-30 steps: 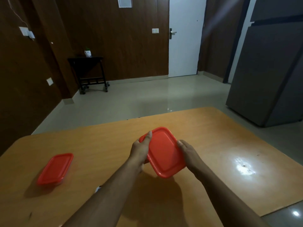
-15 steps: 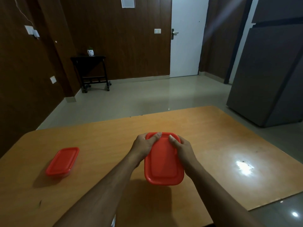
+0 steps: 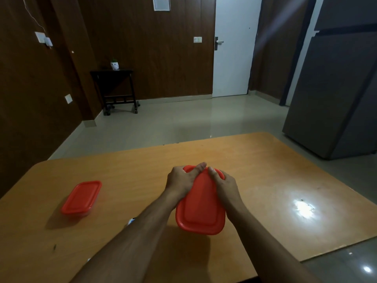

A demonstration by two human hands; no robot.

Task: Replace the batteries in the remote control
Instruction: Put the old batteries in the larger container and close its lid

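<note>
A red-lidded plastic container [image 3: 201, 209] is held just above the wooden table [image 3: 265, 170], its long side pointing away from me. My left hand [image 3: 181, 179] grips its far left corner, thumb laid along the lid's far edge. My right hand [image 3: 223, 183] grips the far right corner, thumb on the lid. A small white and blue object [image 3: 131, 221] peeks out from under my left forearm; what it is cannot be told. No remote or batteries are plainly visible.
A second red-lidded container [image 3: 81, 197] lies on the table's left part. A bright light glare [image 3: 304, 208] marks the right part. Beyond the table are a tiled floor, a dark side table [image 3: 114, 86], a white door [image 3: 234, 48] and a grey refrigerator [image 3: 336, 88].
The container has been turned from a diagonal to pointing straight away from me. Both hands slid from its sides to its far corners, thumbs meeting at the far edge.
</note>
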